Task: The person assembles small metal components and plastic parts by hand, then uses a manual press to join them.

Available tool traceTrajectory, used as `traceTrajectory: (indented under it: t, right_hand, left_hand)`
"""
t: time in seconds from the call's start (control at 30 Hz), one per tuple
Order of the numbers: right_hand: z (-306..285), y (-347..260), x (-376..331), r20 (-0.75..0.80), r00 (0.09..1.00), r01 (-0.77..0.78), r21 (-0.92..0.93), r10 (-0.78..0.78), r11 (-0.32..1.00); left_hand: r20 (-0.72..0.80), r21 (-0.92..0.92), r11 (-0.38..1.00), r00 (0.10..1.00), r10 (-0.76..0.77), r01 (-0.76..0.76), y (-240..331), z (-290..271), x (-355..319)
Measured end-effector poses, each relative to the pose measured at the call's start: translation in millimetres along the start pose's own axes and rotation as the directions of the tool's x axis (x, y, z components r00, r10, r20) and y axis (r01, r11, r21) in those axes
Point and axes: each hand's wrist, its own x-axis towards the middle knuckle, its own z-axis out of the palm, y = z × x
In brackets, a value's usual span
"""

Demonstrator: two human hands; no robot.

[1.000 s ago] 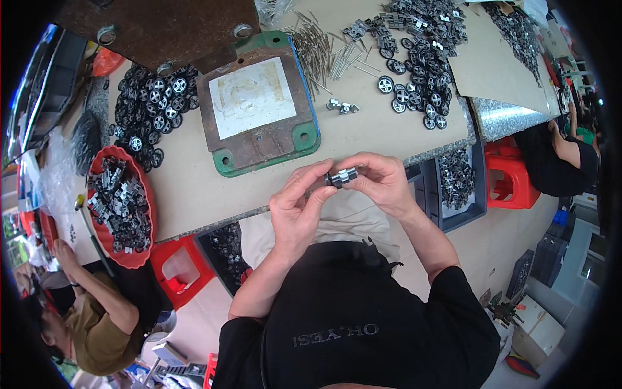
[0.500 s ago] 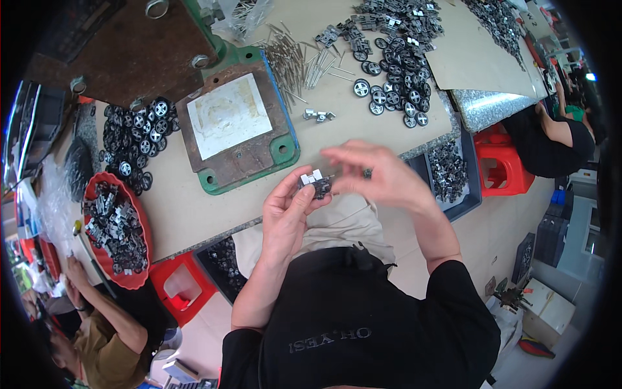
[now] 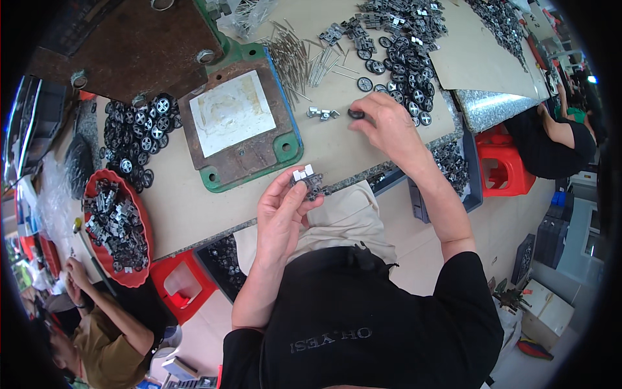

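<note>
Gripping a small dark-grey block with bright silver tabs point(image 3: 311, 183) between thumb and fingers, the left hand point(image 3: 278, 214) is nearly closed and positioned at the near edge of the tan-covered workbench point(image 3: 188, 220). The right hand point(image 3: 392, 129), well apart from it, is bent over the bench with thumb and forefinger almost together; between their tips is a small round black wheel point(image 3: 356, 114). Status, as judged from where I stand: the block and the wheel are separate, so this pairing is not yet made; whether the block already carries another wheel cannot be told. Much stock looks unjoined. The block is compact and uneven in outline, its upper tabs shiny, its lower portion dark. Just beside the right hand lies a loose silver-and-grey bracket-like piece point(image 3: 322, 114). Beyond are a heap of black wheels with silver spokes point(image 3: 411, 78), a spread of thin metal pins point(image 3: 285, 61) and a heap of small grey parts point(image 3: 405, 16). To the left stands a green-framed metal press base point(image 3: 223, 165), then a red scalloped bowl point(image 3: 150, 259) filled with similar grey parts.
</note>
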Motion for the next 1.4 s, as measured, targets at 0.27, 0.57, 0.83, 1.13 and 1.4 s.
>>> traceTrajectory:
  t: [0.27, 0.57, 0.83, 1.13, 1.4]
  right_hand:
    - [-7, -4, 6, 0.091, 0.99, 0.11, 0.01, -0.11, 0.994]
    - [-3, -30, -31, 0.228, 0.971, -0.072, 0.549, -0.066, 0.832]
    - [23, -34, -46, 0.446, 0.892, -0.438, 0.893, -0.073, 0.105]
    - [20, -38, -44, 0.431, 0.897, -0.421, 0.901, -0.102, 0.101]
    - [22, -49, -45, 0.395, 0.917, -0.396, 0.88, 0.057, 0.263]
  left_hand:
    - [-0.036, 0.049, 0.998, 0.999, 0.032, -0.03, -2, 2, 0]
    - [-0.06, 0.167, 0.972, 0.982, 0.177, -0.165, -1, 6, -1]
    - [-0.037, 0.242, 0.938, 0.964, 0.264, -0.248, -2, 6, -2]
    - [-0.07, 0.264, 0.933, 0.96, 0.273, -0.246, -2, 7, -2]
    - [0.067, 0.517, 0.724, 0.865, 0.497, -0.456, -2, 5, -2]
